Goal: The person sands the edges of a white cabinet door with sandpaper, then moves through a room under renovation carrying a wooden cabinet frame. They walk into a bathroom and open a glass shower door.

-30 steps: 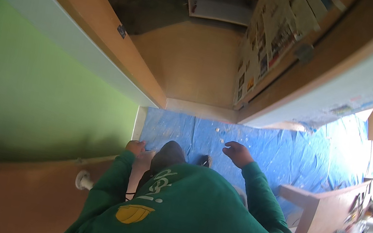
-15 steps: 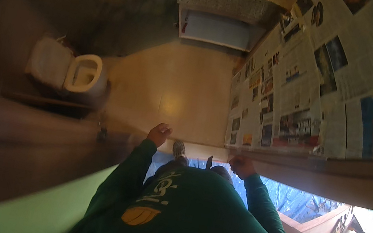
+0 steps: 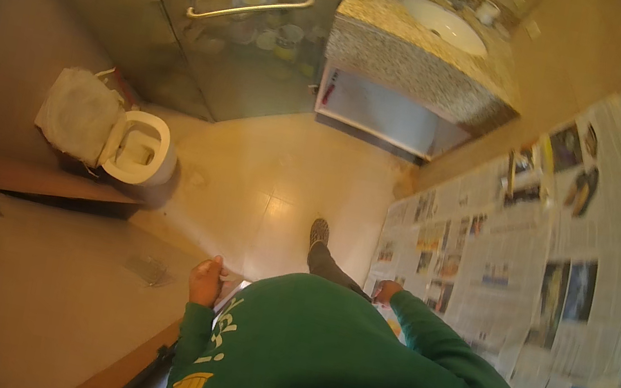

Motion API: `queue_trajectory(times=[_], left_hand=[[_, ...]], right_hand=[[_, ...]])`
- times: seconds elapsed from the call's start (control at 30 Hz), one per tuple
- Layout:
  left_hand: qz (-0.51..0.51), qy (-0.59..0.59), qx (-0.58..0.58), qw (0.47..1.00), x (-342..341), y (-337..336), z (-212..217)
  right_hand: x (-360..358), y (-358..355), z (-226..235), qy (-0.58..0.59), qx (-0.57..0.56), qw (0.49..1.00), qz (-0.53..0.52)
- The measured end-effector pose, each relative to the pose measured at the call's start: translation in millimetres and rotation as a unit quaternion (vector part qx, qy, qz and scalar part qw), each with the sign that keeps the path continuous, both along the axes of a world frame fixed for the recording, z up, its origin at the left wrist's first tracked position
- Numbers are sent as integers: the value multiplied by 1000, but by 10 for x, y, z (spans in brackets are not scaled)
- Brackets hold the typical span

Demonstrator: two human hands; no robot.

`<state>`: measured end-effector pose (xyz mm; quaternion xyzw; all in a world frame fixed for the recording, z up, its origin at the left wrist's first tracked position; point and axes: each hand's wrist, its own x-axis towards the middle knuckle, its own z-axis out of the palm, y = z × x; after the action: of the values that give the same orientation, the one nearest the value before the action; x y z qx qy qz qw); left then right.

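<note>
My left hand [image 3: 206,281] hangs in the air at the left of my body, fingers curled in. What it holds, if anything, cannot be made out. On the other side my right hand [image 3: 387,292] is also curled, close to the lower edge of the newspaper sheets [image 3: 445,255] that cover the right-hand surface. Its fingers are partly hidden, and so is anything inside them. Both arms wear green sleeves. One shoe [image 3: 320,231] of mine stands on the pale tiled floor [image 3: 248,220].
A toilet [image 3: 156,175] with its lid up stands at the left. Ahead are a frosted shower door [image 3: 265,74] with a metal handle [image 3: 252,7] and a granite counter [image 3: 416,63] with a white basin [image 3: 445,27]. An open doorless cabinet [image 3: 379,111] sits beneath. A wooden door edge [image 3: 130,366] lies lower left.
I have stepped further into the bathroom, so the blue sheeting behind me is gone from view. The room looks brighter. My left hand sits lower and further left, still curled.
</note>
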<state>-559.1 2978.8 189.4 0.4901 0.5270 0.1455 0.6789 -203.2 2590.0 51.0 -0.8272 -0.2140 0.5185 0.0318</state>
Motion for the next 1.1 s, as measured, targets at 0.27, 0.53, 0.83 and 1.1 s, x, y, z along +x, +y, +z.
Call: queue_trajectory(times=[0.27, 0.53, 0.83, 1.1], left_hand=[[130, -77, 141, 979, 1185, 917, -261], [-54, 26, 491, 869, 2793, 2942, 418], [17, 79, 687, 722, 4420, 5488, 662], [3, 49, 582, 812, 4764, 6145, 58]], right_hand=[[2200, 1824, -471, 35, 163, 981, -100], [2793, 3761, 541, 19, 210, 971, -116], [2630, 4287, 458, 104, 224, 964, -97], [2637, 6132, 1769, -25, 332, 942, -49]])
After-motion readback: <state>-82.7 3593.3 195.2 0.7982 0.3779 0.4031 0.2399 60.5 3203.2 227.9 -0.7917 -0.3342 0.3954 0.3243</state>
